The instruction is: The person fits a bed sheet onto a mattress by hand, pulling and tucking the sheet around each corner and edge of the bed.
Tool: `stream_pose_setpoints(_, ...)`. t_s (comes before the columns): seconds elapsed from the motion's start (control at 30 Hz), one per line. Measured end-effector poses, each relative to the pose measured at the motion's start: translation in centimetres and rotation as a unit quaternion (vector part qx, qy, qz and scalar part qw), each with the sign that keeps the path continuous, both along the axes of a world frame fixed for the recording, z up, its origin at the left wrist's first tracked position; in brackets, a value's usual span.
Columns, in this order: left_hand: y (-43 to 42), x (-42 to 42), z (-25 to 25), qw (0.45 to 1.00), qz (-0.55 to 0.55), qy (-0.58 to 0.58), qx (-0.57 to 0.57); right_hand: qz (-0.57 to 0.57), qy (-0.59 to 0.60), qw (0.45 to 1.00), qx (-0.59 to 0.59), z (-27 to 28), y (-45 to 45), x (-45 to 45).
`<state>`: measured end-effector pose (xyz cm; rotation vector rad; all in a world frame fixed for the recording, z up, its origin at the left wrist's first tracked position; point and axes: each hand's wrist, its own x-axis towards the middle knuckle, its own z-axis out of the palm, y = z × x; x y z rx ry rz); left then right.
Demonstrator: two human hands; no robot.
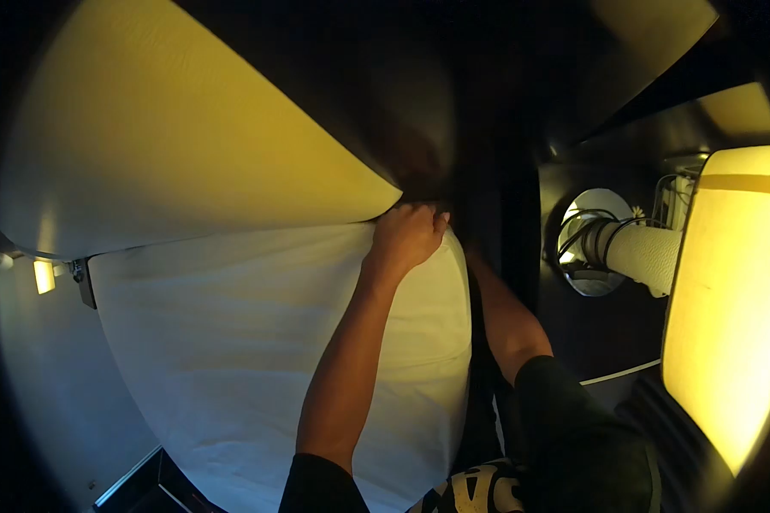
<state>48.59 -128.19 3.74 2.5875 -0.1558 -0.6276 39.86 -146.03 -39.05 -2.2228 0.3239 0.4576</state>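
Note:
A white sheet (265, 333) covers the mattress in front of me, with soft creases across its top. My left hand (409, 235) is at the far right corner of the mattress, right below the edge of the pale headboard (188, 128). Its fingers curl over the sheet's edge and their tips are hidden. The right forearm (506, 316) reaches down along the mattress's right side. My right hand is lost in shadow behind that corner, so its fingers do not show.
To the right, a lit lampshade (727, 291) sits on a white textured lamp base (646, 252). Dark cables (595, 222) loop around a round mirror-like surface (586, 278). A small light (44, 275) glows at the far left. A dark-framed object (150, 483) lies at lower left.

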Motion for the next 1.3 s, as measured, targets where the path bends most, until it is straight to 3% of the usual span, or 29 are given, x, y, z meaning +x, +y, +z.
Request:
stream_pose_setpoints(0.03, -0.3, 0.6, -0.3, 0.993, -0.039, 0.083, 0.079, 0.016, -0.124, 0.992, -0.015, -2.7, -0.6, -1.0)
stream_pose_setpoints(0.07, -0.8, 0.8, 0.0, 0.993, -0.042, 0.081, 0.076, 0.031, -0.244, 0.969, -0.031, -4.2, 3.1, -0.1)
stream_pose_setpoints(0.1, -1.0, 0.8, 0.4, 0.99, -0.05, 0.098, 0.086, 0.029, -0.242, 0.969, -0.034, -5.1, 2.4, -0.5)
stream_pose_setpoints(0.13, -1.0, 0.7, 1.0, 0.987, -0.058, 0.116, 0.099, 0.063, -0.118, 0.991, 0.011, -4.2, 2.4, -0.9)
stream_pose_setpoints(0.2, -0.7, 0.9, 1.2, 0.982, -0.069, 0.129, 0.117, 0.126, 0.125, 0.978, 0.106, -1.4, 3.3, -0.5)
stream_pose_setpoints(0.23, -0.5, 1.0, 0.6, 0.982, -0.084, 0.126, 0.115, 0.123, 0.123, 0.979, 0.106, 2.1, 3.6, 0.7)
stream_pose_setpoints(0.33, -0.8, 1.4, -0.4, 0.981, -0.111, 0.119, 0.102, -0.094, 0.151, 0.958, 0.226, 14.2, 3.1, -0.1)
stream_pose_setpoints(0.4, -1.0, 1.7, -0.2, 0.975, -0.107, 0.151, 0.12, -0.101, 0.21, 0.933, 0.275, 11.6, 2.7, -0.1)
stream_pose_setpoints(0.47, -0.9, 1.3, -0.3, 0.971, -0.102, 0.173, 0.13, -0.113, 0.324, 0.863, 0.371, 5.0, 2.3, -1.5)
stream_pose_setpoints(0.5, -0.8, 1.2, -0.4, 0.97, -0.099, 0.179, 0.134, -0.111, 0.324, 0.863, 0.372, 1.6, 1.9, -2.3)
stream_pose_setpoints(0.6, -1.1, 1.4, -0.4, 0.968, -0.09, 0.188, 0.14, -0.064, 0.105, 0.867, 0.483, -9.8, 2.6, -5.4)
stream_pose_setpoints(0.63, -1.1, 1.5, -0.3, 0.969, -0.09, 0.182, 0.142, -0.064, 0.106, 0.866, 0.484, -5.1, 2.9, -4.3)
stream_pose_setpoints(0.73, -1.0, 1.3, 0.0, 0.969, -0.09, 0.175, 0.147, -0.253, 0.311, 0.725, 0.56, 11.8, 2.6, -0.2)
stream_pose_setpoints(0.77, -0.9, 1.3, 0.1, 0.97, -0.085, 0.173, 0.148, -0.251, 0.312, 0.724, 0.561, 8.9, 2.6, -1.0)
stream_pose_setpoints(0.87, -0.9, 1.3, 0.1, 0.971, -0.074, 0.17, 0.148, -0.161, 0.161, 0.935, 0.271, -1.4, 3.0, -1.2)
stream_pose_setpoints(0.9, -0.9, 1.4, 0.1, 0.972, -0.074, 0.172, 0.145, -0.157, 0.161, 0.936, 0.272, 1.6, 2.1, 0.2)
stream_pose_setpoints(1.0, -0.8, 1.2, 0.0, 0.971, -0.076, 0.179, 0.142, -0.086, 0.083, 0.991, 0.053, 12.7, 3.4, 2.4)
stream_pose_setpoints(1.03, -0.9, 1.2, 0.1, 0.971, -0.075, 0.177, 0.142, -0.086, 0.084, 0.991, 0.055, 14.1, 3.4, 2.7)
stream_pose_setpoints(1.13, -1.1, 0.9, 0.3, 0.972, -0.072, 0.173, 0.142, -0.031, 0.062, 0.997, -0.043, 16.0, 3.5, 2.8)
stream_pose_setpoints(1.3, -0.5, 1.3, 0.1, 0.974, -0.084, 0.162, 0.133, -0.059, 0.081, 0.995, -0.028, 13.3, 4.0, 2.9)
